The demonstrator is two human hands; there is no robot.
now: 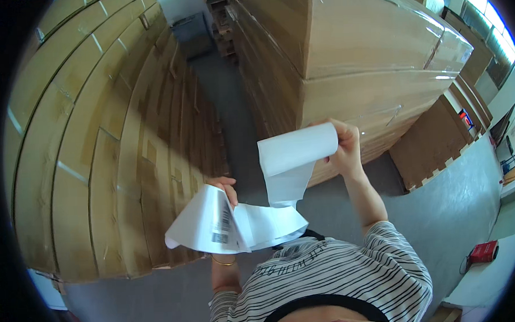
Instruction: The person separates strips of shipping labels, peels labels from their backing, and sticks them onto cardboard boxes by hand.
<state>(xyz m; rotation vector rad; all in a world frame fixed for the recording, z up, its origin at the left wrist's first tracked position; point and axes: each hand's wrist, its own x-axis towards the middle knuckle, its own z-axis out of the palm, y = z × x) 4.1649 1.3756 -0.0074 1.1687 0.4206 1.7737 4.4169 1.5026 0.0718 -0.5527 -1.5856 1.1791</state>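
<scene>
A roll of white labels (pixel 297 150) is gripped at its right end by my right hand (pixel 346 146), fingers curled round the edge. From the roll a white strip (pixel 271 223) hangs down, loops below and runs left to my left hand (pixel 224 187). That hand is closed on the strip's printed end (pixel 200 222), which curls into a cone shape and carries dark printed marks. Paper hides much of my left palm. Both hands are held in front of my body, above the grey floor.
Brown cartons (pixel 70 156) are stacked in a wall on my left. Larger plastic-wrapped cartons (pixel 373 49) stand ahead on the right. A narrow grey aisle (pixel 227 99) runs between them. An upright cardboard panel (pixel 433 146) stands further right, and a red box (pixel 483 252) lies at lower right.
</scene>
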